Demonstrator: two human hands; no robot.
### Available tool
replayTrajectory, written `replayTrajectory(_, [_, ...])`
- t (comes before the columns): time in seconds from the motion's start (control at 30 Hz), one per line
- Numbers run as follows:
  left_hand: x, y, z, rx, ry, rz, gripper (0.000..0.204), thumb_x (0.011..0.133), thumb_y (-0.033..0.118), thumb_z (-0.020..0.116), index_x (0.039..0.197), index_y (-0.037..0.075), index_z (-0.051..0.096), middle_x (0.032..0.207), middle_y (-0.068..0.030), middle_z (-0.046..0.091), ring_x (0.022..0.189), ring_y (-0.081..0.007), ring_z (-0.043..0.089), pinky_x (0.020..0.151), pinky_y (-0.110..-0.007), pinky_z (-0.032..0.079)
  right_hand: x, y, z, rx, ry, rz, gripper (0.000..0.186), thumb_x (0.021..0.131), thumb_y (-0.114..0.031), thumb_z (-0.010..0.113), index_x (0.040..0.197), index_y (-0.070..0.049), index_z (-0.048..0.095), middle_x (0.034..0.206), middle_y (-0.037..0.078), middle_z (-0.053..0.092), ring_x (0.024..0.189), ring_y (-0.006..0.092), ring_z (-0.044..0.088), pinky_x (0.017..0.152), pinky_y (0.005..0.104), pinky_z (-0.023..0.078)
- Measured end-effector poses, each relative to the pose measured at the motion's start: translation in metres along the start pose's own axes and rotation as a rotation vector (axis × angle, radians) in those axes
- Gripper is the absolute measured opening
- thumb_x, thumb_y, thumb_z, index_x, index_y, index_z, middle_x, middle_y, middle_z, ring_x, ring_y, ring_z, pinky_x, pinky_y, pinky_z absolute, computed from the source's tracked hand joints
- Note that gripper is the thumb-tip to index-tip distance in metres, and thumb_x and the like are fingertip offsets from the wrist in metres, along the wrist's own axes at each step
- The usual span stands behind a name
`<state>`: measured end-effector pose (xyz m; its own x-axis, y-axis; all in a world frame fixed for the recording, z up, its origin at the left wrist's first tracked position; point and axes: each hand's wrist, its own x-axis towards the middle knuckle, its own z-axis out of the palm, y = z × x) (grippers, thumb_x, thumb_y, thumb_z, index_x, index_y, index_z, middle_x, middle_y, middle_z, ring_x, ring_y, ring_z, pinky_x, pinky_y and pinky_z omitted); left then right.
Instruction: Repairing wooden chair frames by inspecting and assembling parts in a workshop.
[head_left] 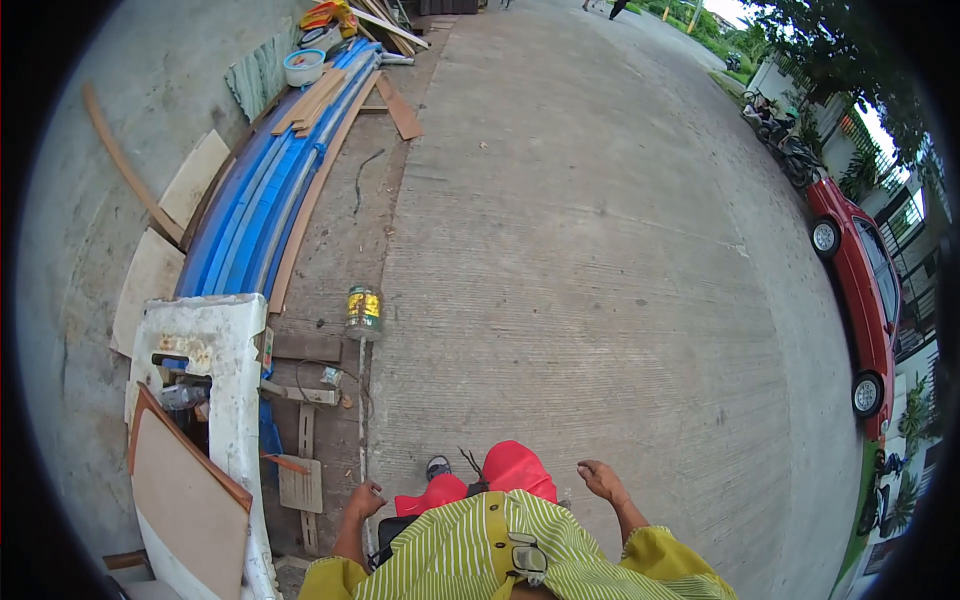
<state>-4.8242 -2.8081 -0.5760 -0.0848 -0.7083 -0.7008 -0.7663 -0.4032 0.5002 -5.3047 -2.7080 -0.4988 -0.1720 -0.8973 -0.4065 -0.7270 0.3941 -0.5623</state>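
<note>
My left hand (366, 498) hangs low at my left side with its fingers loosely bent and apart, and nothing shows in it. Beside it runs a thin pale pole (363, 420), whose far end meets a greenish jar with a yellow label (364, 313). I cannot tell whether the hand touches the pole. On the other side, my right hand (602, 480) is held out over the concrete, fingers slightly bent, empty. Between the hands are my red shorts (518, 468) and striped shirt, with eyeglasses (527, 553) hanging at its front.
Along the left wall lie a stained white slab with cut-outs (235, 350), a brown-edged board (185, 490), blue lengths (265, 200), wood strips and a white bucket (304, 67). A concrete road (590, 250) stretches ahead. A red car (862, 290) and motorcycles stand at the right.
</note>
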Motion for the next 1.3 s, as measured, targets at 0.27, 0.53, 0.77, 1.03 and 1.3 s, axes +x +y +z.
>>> replayTrajectory(0.27, [0.233,0.187,-0.138,-0.033,0.195,0.131,0.028,0.060,0.016,0.059,0.083,0.002,0.053,0.075,-0.0170,0.055,0.072,-0.0250,0.054,0.064,-0.031,0.042,0.079,0.189,0.029,-0.337,-0.722,0.135,0.033,0.072,-0.030,0.045,0.088,-0.003,0.055,0.084,0.013,0.056,0.085,0.0247,0.052,0.071,0.0328,0.042])
replayTrajectory(0.53, [0.338,0.343,-0.197,0.065,0.011,-0.176,0.033,0.056,0.020,0.063,0.082,0.002,0.055,0.074,-0.0145,0.057,0.071,-0.0222,0.055,0.063,-0.030,0.042,0.525,0.093,-0.201,0.069,0.285,0.222,0.026,0.073,-0.021,0.041,0.079,0.002,0.053,0.055,0.012,0.051,0.043,0.0181,0.051,0.041,0.0284,0.042])
replayTrajectory(0.77, [0.507,0.395,-0.272,-0.006,-0.320,-0.123,0.032,0.058,0.022,0.059,0.079,-0.001,0.056,0.074,-0.0117,0.058,0.068,-0.0224,0.055,0.060,-0.030,0.042,0.868,-0.151,-0.355,0.014,0.311,-0.137,0.028,0.076,-0.025,0.040,0.089,-0.003,0.052,0.087,0.018,0.052,0.084,0.0320,0.048,0.071,0.0353,0.039])
replayTrajectory(1.03, [0.754,0.620,-0.429,-0.048,0.089,-0.084,0.020,0.057,0.011,0.059,0.073,0.001,0.053,0.067,-0.0112,0.055,0.061,-0.0172,0.053,0.055,-0.027,0.042,0.967,-0.141,-0.375,0.115,0.013,0.158,0.032,0.073,-0.027,0.042,0.089,-0.002,0.053,0.090,0.017,0.053,0.087,0.0302,0.048,0.075,0.0344,0.038])
replayTrajectory(1.3, [0.966,0.875,-0.563,0.006,0.219,0.048,0.025,0.059,0.014,0.060,0.078,0.002,0.050,0.065,-0.0113,0.053,0.061,-0.0199,0.052,0.058,-0.028,0.041,1.077,-0.017,-0.399,-0.122,-0.344,0.719,0.036,0.069,-0.032,0.044,0.082,0.000,0.055,0.061,0.013,0.055,0.052,0.0205,0.055,0.045,0.0309,0.045])
